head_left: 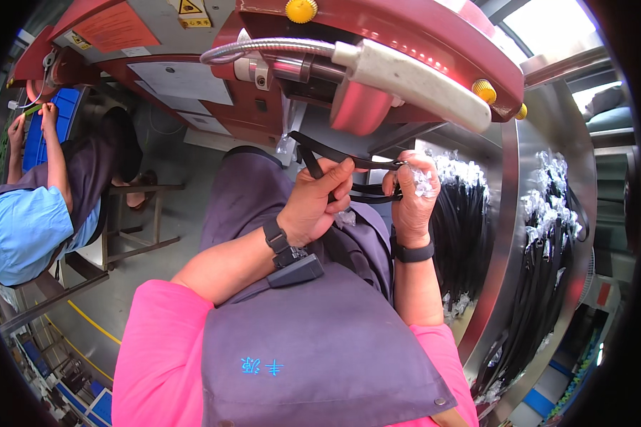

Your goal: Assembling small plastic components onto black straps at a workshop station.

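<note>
Above my lap, my left hand (312,204) is closed, thumb and fingers pinching a black strap (343,155). The strap's free end sticks out past the fingertips toward the machine. To the right, my right hand (413,208) is closed around the strap's other end, where crumpled clear plastic wrap (424,182) covers part of it. A small shiny metal piece shows near the right fingertips, too small to name. More of the black strap loops between both hands, just below. Some of the strap is hidden behind my left fingers.
Just ahead stands a red machine (420,32) with a pale handle-like guard (413,82) and a reddish wheel (360,107). At the right, a metal rack (509,206) holds many hanging black straps (459,235) with plastic-wrapped ends. Another person (35,220) sits at the left, holding a green strip.
</note>
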A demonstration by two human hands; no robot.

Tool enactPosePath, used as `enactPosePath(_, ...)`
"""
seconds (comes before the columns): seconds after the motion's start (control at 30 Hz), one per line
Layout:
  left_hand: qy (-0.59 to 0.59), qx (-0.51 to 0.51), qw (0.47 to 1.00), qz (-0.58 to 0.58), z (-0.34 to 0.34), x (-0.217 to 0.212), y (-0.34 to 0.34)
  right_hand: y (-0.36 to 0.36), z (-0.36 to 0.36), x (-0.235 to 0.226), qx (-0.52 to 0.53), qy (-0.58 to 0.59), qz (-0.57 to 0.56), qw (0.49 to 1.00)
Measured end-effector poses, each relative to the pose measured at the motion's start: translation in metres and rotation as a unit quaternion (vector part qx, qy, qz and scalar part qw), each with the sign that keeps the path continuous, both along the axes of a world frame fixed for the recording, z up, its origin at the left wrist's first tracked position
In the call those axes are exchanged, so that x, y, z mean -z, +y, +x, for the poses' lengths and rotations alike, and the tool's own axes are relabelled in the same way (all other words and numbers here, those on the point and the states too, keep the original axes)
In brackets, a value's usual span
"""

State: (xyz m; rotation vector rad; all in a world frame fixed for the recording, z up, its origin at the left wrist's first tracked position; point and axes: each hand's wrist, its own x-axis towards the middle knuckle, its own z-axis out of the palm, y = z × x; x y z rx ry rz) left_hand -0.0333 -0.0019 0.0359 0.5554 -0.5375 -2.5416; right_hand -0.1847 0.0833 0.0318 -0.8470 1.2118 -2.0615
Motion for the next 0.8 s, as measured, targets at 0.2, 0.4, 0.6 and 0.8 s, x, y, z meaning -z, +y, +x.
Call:
enactPosePath(0.2,-0.006,-0.011,1.0,0.015,0.0,0.001,0.002,0.001,0.0,0.001,-0.009,-0.006,-0.005,1.0)
enactPosePath(0.4,-0.03,-0.026,0.999,-0.018,-0.002,0.002,0.002,0.0,0.004,-0.003,-0.023,0.01,0.029,0.999)
enactPosePath(0.6,-0.071,-0.013,0.997,0.007,-0.002,0.001,-0.006,-0.007,0.005,-0.01,0.0,0.116,0.156,0.981)
enactPosePath(0.8,-0.046,-0.022,0.997,0.052,-0.009,0.002,-0.01,-0.022,0.009,-0.016,0.038,0.117,0.16,0.979)
